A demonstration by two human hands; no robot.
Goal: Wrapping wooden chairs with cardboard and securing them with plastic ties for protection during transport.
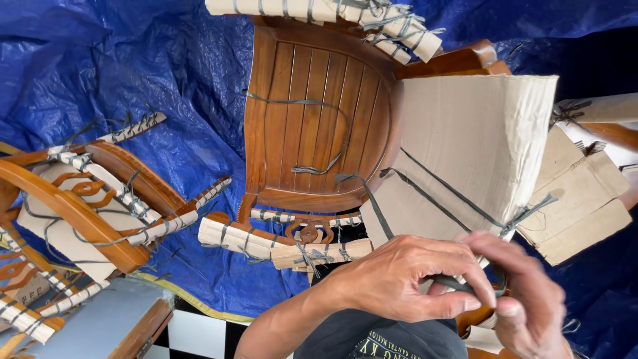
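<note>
Between the fingers: dark strap point(465, 284), pinched low right, running over the cardboard point(465, 153)
Left hand point(405, 276): fingers closed, gripping the strap
Right hand point(525, 299): curled, pinching the strap
Beyond: wooden chair point(312, 119) on blue tarp point(133, 66)

We seem to be in a furniture packing workshop. A polished wooden chair point(312, 119) lies on a blue tarp point(133, 80), its parts wrapped in cardboard point(472, 146) tied with grey strapping point(438, 193). More wrapped chairs point(80, 206) lie beside it, and a checkered floor point(199, 332) shows at the tarp's edge.
</note>
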